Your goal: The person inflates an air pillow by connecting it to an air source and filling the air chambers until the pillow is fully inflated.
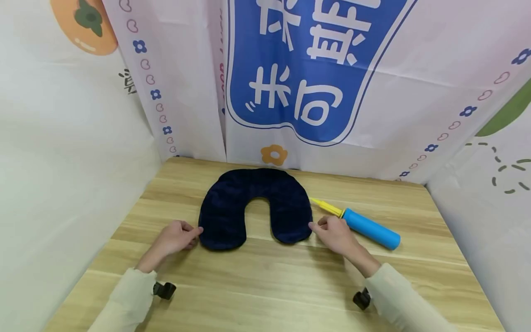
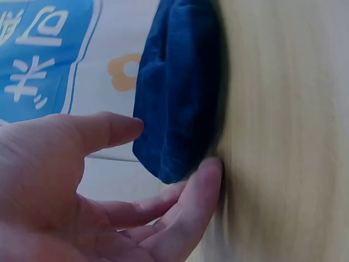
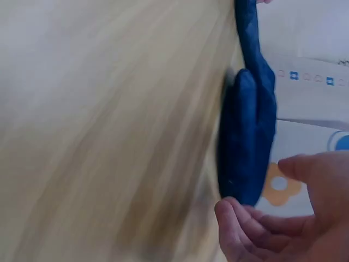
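**Pillow (image 1: 224,221) lay flat on the tabletop (image 1: 265,286)**

Pale sleeves (image 1: 130,295) came in from 7 and 5 o'clock, a black device (image 1: 165,291) near each wrist. The left hand (image 1: 176,237) was at the pillow's 8 o'clock edge, its grip apart, thumb and fingers spread about the corner. The right hand (image 1: 335,235) was at 4 o'clock, grip also apart, fingertips at the end. Just beyond it lay a blue pump (image 1: 371,228), nozzle (image 1: 327,207) toward 10 o'clock. The dark blue, U-shaped pillow opened toward 6 o'clock, between the hands. At 12 o'clock hung a printed cloth (image 1: 191,101).
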A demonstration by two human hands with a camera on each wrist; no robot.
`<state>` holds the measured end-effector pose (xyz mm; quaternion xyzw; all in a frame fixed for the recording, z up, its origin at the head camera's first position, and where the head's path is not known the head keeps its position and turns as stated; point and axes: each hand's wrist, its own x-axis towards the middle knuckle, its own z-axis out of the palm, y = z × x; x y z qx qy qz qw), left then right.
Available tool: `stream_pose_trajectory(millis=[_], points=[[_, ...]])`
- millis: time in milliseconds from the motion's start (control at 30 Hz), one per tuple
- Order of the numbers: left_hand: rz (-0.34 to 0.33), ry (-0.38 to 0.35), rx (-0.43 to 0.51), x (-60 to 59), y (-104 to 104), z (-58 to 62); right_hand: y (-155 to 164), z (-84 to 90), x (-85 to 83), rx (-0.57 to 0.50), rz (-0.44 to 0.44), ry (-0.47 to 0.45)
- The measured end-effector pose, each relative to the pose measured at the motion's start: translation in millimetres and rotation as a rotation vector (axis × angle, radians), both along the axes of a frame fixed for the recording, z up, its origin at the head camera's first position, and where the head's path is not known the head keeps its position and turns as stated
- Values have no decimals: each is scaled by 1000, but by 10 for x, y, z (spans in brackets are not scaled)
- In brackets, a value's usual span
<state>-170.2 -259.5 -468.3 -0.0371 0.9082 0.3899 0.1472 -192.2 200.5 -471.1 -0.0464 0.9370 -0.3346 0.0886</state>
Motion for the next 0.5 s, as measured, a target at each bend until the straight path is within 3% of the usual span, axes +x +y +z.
stream_pose_trajectory(millis=[100,233,333,500], points=[[37,-33,101,-11,15,-32,-107,-104,-160,12,-13,-26],[56,-33,117,-24,100,-86,-173,-188,-311,26,-29,-13],[63,-15,119,-38,162,-136,-183,-207,-355,31,-61,-24],[131,-5,190,-21,144,-167,-229,-222,-337,0,-61,-26]])
